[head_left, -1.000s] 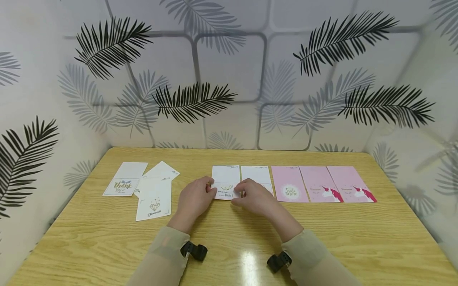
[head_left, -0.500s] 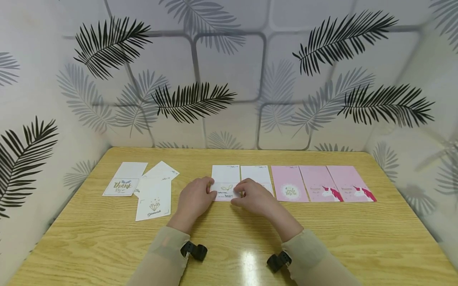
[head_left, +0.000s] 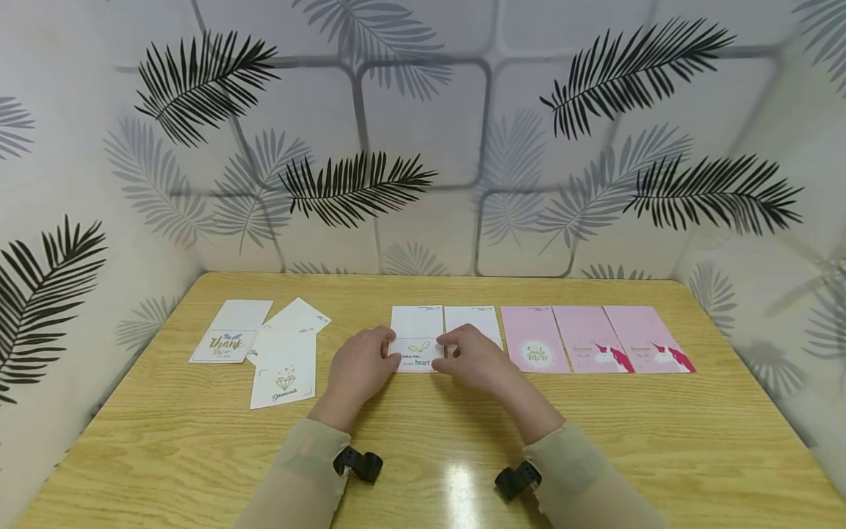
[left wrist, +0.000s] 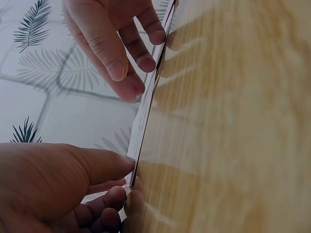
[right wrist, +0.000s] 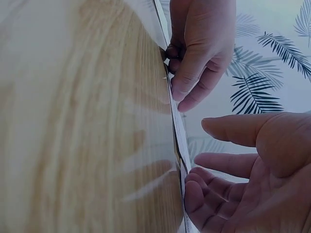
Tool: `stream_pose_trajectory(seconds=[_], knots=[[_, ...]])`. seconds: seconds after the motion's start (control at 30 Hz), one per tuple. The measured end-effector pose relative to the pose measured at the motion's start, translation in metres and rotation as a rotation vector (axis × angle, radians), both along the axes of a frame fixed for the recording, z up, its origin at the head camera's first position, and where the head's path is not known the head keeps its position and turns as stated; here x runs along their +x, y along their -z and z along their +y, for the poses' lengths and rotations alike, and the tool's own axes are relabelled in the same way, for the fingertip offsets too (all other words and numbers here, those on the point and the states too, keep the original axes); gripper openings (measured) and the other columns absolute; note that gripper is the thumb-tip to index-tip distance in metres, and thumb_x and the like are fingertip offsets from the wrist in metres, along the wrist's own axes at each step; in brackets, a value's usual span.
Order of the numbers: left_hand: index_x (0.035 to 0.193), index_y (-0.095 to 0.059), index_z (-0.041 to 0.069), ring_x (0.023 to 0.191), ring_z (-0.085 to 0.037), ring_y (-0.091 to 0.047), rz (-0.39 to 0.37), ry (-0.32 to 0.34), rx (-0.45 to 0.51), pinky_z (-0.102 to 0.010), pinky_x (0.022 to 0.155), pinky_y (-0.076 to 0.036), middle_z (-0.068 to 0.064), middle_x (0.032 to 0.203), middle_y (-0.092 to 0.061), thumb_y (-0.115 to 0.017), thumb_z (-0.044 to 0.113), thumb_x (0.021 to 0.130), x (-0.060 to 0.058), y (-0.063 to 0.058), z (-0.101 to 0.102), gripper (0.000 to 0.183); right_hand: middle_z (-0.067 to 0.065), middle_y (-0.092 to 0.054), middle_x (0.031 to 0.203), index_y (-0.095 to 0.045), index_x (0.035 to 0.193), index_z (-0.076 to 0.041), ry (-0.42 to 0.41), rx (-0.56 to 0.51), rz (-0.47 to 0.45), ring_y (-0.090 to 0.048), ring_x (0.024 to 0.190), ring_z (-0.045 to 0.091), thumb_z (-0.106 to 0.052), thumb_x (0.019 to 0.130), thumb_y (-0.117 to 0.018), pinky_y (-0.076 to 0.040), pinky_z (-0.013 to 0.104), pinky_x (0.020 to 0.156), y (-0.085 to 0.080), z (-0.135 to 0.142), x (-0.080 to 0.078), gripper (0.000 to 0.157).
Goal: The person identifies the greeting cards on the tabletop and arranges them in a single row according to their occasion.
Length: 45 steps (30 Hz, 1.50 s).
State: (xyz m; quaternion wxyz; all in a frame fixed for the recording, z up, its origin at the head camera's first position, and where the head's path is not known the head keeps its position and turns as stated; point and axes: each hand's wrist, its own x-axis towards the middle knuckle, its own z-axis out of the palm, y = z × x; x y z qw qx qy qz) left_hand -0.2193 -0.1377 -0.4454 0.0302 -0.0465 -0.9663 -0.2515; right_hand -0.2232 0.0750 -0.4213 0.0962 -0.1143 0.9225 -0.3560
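A white card [head_left: 420, 361] with gold wings and the words "take me... heart" lies on the wooden table in the head view. My left hand [head_left: 361, 365] holds its left edge, thumb tip on the card and the other fingers curled beside it. Over its right side my right hand [head_left: 477, 358] has thumb and index finger spread, both tips right at the card's edge. In the right wrist view the right hand [right wrist: 248, 179] shows loosely bent fingers, its thumb raised off the card. A second white card [head_left: 472, 320] adjoins on the right, its lower part hidden by the right hand.
Rightward the row continues with a pink "Smile More" card [head_left: 529, 330] and two pink unicorn cards, one of them the end card [head_left: 637, 330]. At left lie a "thank you" card [head_left: 243, 314], a diamond card [head_left: 284, 360] and a partly covered white card [head_left: 294, 314].
The winged card's lower edge has shifted slightly toward me and settled in line with the row. My right thumb and fingers have moved slightly at its right side; the left hand stays put.
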Motion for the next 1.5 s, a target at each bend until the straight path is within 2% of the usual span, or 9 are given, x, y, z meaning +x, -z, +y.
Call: stream_pose_trajectory(seconds=[0.17,0.57,0.77,0.9,1.13,1.3,1.5], knots=[[0.129,-0.076,0.004,0.074,-0.021,-0.053,-0.003,-0.001,-0.003,-0.036,0.069,-0.042,-0.001,0.083,-0.059,-0.08,0.017,0.101,0.0,0.001,0.0,0.031,0.017,-0.066,0.136,-0.074,0.141,-0.001,-0.002,0.018,-0.015,-0.061,0.1,0.025,-0.02,0.099,-0.082,-0.053,0.037,0.08,0.002,-0.002,0.0,0.047],[0.129,-0.075,0.004,0.076,-0.021,-0.054,-0.006,-0.001,0.021,-0.036,0.07,-0.043,-0.001,0.086,-0.061,-0.08,0.018,0.101,-0.001,0.0,-0.002,0.032,0.018,-0.066,0.139,-0.074,0.142,-0.002,-0.012,0.014,0.015,-0.064,0.109,0.029,-0.02,0.1,-0.08,-0.056,0.043,0.087,-0.002,-0.002,0.003,0.045],[0.134,-0.075,0.004,0.075,-0.02,-0.054,0.023,-0.021,0.061,-0.037,0.069,-0.044,-0.002,0.088,-0.063,-0.079,0.016,0.102,0.002,-0.006,-0.008,0.034,0.018,-0.065,0.144,-0.074,0.143,-0.006,0.005,0.001,0.013,-0.066,0.119,0.032,-0.022,0.102,-0.078,-0.057,0.047,0.091,-0.007,-0.002,0.004,0.044],[0.136,-0.075,0.004,0.075,-0.021,-0.054,0.048,-0.035,0.103,-0.038,0.068,-0.046,-0.005,0.096,-0.068,-0.075,0.014,0.103,0.006,-0.014,-0.015,0.034,0.016,-0.066,0.142,-0.073,0.144,-0.008,0.016,-0.01,0.013,-0.066,0.118,0.032,-0.022,0.103,-0.077,-0.056,0.048,0.092,-0.008,-0.002,0.004,0.044],[0.146,-0.068,0.003,0.084,-0.026,-0.062,0.062,-0.051,0.118,-0.044,0.073,-0.052,-0.013,0.116,-0.072,-0.073,0.019,0.107,0.016,-0.029,-0.041,0.043,0.013,-0.07,0.138,-0.07,0.148,-0.007,-0.013,-0.078,0.047,-0.068,0.115,0.028,-0.02,0.105,-0.075,-0.058,0.046,0.089,-0.013,-0.011,0.007,0.045],[0.149,-0.064,0.001,0.094,-0.03,-0.066,0.066,-0.075,0.096,-0.046,0.073,-0.053,-0.015,0.119,-0.071,-0.071,0.02,0.109,0.026,-0.038,-0.068,0.045,0.01,-0.07,0.142,-0.067,0.151,-0.006,-0.045,-0.149,0.049,-0.069,0.117,0.027,-0.02,0.106,-0.073,-0.058,0.044,0.09,-0.016,-0.026,0.011,0.047],[0.151,-0.062,0.001,0.102,-0.035,-0.069,0.049,-0.121,0.09,-0.051,0.077,-0.055,-0.018,0.122,-0.071,-0.07,0.021,0.109,0.037,-0.042,-0.099,0.047,0.009,-0.068,0.144,-0.063,0.155,-0.008,-0.073,-0.215,0.022,-0.069,0.119,0.025,-0.02,0.106,-0.072,-0.058,0.043,0.092,-0.019,-0.045,0.017,0.052]])
